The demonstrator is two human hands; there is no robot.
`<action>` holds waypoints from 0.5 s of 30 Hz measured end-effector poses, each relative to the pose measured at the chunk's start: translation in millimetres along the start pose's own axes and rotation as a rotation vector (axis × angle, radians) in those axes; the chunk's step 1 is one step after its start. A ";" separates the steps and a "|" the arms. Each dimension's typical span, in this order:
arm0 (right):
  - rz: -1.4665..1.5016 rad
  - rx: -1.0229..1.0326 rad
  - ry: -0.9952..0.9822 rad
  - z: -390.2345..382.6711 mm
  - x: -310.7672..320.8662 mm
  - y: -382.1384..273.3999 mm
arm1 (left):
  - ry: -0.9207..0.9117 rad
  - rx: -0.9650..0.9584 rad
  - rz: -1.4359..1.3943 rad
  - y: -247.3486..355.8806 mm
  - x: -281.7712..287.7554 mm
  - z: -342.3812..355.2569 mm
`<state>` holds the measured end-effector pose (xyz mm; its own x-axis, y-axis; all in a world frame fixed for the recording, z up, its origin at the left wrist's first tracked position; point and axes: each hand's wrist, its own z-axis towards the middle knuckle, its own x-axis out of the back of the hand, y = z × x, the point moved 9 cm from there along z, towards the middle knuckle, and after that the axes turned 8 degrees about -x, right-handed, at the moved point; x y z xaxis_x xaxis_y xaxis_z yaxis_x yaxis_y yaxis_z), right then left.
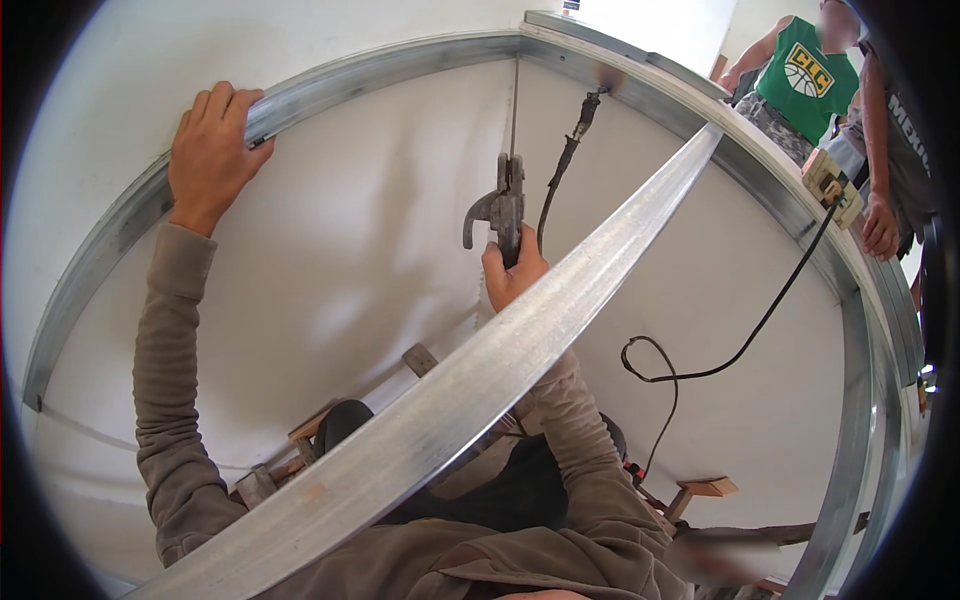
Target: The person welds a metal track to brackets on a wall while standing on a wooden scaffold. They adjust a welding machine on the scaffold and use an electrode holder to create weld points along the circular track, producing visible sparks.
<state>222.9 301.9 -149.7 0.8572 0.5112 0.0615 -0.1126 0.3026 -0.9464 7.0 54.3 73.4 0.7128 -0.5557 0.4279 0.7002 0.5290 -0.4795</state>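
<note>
My left hand (212, 150) has its fingers curled over the edge of a grey metal channel (370, 83), which runs along the upper wall. In my right hand (515, 268) is a dark welding electrode holder (510, 205) with a side lever. A thin rod (516, 110) extends up from its jaws toward the frame's corner. Right of it, a dark cable clamp (585, 115) hangs from the metal beside a scorched patch. A long shiny metal bar (440, 410) crosses the view in front of my right forearm, hiding part of it.
A black cable (735, 365) loops down from a pale socket box (832, 188) on the right channel. At upper right stand a person in a green vest (810, 75) and another person in grey (890, 120). Wooden pieces (708, 487) show below.
</note>
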 end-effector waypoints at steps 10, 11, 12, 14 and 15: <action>0.582 -0.161 -0.179 1.5 -9.4 25.8 | 0.012 -0.003 -0.005 0.4 2.4 -2.5; 0.148 -0.028 -0.094 0.4 -3.6 9.1 | 0.010 -0.003 0.000 -0.6 2.7 -3.5; 0.148 -0.027 -0.093 -1.1 -3.6 4.1 | 0.011 -0.004 0.000 -0.6 3.8 -3.4; -0.142 0.001 -0.057 -4.1 -7.1 -4.1 | 0.005 -0.006 -0.007 -1.0 6.1 -3.4; -0.141 0.004 -0.053 -3.2 -8.8 -3.6 | 0.009 -0.008 -0.007 -0.9 6.2 -2.8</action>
<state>217.3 293.7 -147.9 0.8371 0.5049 0.2105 0.0051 0.3776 -0.9260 10.7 48.6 74.4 0.7072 -0.5653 0.4246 0.7051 0.5198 -0.4823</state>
